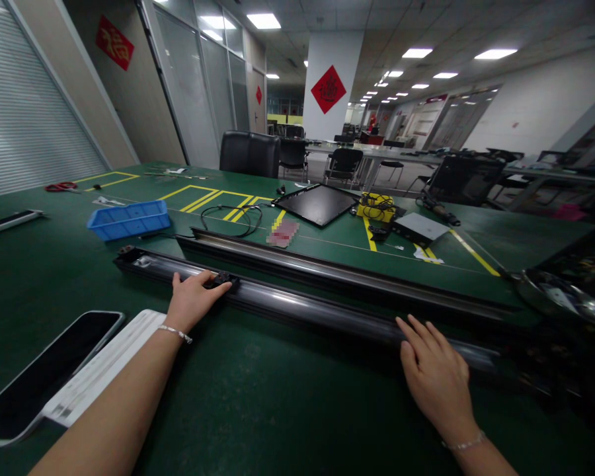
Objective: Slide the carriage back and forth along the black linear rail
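Green worktop (258, 403); near rail (307, 309) lies crosswise before me, long axis left to right. My left grip (193, 301) is nearer its black block (224, 281), pinching or not, cannot tell; my right grip (437, 370), fingers spread, lies farther right along the rail.

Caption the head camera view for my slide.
Left hand touching a black block on the nearer rail, right hand farther along, above a green table.
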Motion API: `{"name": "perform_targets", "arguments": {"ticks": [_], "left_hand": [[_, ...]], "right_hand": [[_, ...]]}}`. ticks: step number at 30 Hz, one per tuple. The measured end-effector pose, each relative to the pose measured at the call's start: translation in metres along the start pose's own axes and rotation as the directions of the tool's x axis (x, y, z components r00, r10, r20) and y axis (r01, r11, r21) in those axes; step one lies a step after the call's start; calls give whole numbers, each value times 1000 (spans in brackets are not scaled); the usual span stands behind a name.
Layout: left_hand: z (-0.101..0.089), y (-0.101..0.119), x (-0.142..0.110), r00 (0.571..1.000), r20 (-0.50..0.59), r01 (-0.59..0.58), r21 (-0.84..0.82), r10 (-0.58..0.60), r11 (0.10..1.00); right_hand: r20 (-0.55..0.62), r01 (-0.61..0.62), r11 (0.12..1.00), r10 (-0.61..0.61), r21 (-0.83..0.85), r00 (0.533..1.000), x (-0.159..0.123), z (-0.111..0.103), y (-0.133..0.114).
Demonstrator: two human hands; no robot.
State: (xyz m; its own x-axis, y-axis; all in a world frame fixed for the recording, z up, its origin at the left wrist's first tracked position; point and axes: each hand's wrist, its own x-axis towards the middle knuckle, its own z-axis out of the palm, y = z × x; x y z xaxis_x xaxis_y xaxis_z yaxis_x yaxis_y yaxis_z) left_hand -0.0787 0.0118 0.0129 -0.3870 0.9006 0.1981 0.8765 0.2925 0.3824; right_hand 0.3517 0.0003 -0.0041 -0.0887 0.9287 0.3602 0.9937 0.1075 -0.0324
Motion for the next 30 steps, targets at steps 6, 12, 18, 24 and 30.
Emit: {"name": "perform_targets", "arguments": {"ticks": [6, 12, 18, 24, 30], "left_hand": [[2, 0, -1, 1000, -19, 6, -16, -7, 1000], [1, 2, -1, 1000, -18, 17, -27, -17, 1000], [0, 3, -1, 1000, -16, 16, -34, -17, 999], [0, 1, -1, 1000, -3, 1, -44, -1, 999], [1, 1, -1, 1000, -8, -1, -34, 1, 999]], "right_hand": [[-25, 18, 1000, -19, -13, 1000, 1, 2, 0], [-15, 12, 1000, -12, -12, 1000, 0, 2, 1], [-5, -5, 1000, 5, 7, 1000, -1, 1, 0], [6, -2, 1000, 2, 10, 1000, 1, 0, 0], [6, 0, 1000, 0, 7, 1000, 0, 2, 1]]}}
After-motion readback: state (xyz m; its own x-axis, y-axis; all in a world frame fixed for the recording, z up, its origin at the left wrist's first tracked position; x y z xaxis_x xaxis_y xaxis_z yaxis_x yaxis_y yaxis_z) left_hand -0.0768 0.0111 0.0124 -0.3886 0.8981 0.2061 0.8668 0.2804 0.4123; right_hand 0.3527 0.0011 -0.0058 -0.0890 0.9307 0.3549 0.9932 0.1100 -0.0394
